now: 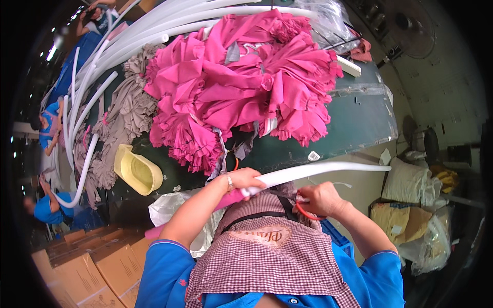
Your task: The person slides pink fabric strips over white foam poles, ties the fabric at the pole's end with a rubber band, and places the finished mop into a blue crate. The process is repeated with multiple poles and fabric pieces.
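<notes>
My left hand (240, 179) is closed around a long white foam tube (328, 168) in front of my waist. Pink fabric (229, 198) covers the tube's left part and ends by my fingers; the bare white part reaches out to the right. My right hand (322, 199) grips scissors (301, 210) with red-orange handles. Their blades point left toward the tube, just below it; whether they touch it I cannot tell. Beyond my hands, a big heap of gathered pink fabric (221, 87) lies on the dark green table (359, 120).
A pale yellow container (123, 172) stands at the table's near left, beside grey-brown fabric (128, 102). White foam tubes (108, 64) fill the far left. Cardboard boxes (79, 272) sit lower left, stuffed sacks (411, 179) at right. Other people (51, 123) work at the left.
</notes>
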Tool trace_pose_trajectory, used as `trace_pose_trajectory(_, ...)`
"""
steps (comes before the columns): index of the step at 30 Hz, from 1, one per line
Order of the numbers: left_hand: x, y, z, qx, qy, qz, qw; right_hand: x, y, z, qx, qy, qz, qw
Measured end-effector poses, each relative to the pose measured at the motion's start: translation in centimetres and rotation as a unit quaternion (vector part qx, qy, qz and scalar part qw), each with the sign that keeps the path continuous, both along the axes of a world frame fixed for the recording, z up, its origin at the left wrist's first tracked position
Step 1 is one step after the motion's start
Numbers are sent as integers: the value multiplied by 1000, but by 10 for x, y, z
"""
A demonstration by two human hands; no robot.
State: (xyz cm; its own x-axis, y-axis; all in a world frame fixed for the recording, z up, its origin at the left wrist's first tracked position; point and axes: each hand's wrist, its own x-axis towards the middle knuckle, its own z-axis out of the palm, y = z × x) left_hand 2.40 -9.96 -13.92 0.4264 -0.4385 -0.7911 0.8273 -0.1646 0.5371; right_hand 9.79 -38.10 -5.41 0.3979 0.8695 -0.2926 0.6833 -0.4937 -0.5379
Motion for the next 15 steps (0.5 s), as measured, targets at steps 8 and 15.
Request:
trace_pose_trajectory(8, -44, 33, 17, 34, -15, 3, 999, 50, 108, -85, 152, -156, -63, 974)
trace_pose_trajectory(15, -48, 45, 72, -72, -66, 155, 983, 13, 142, -36, 23, 116, 198, 973)
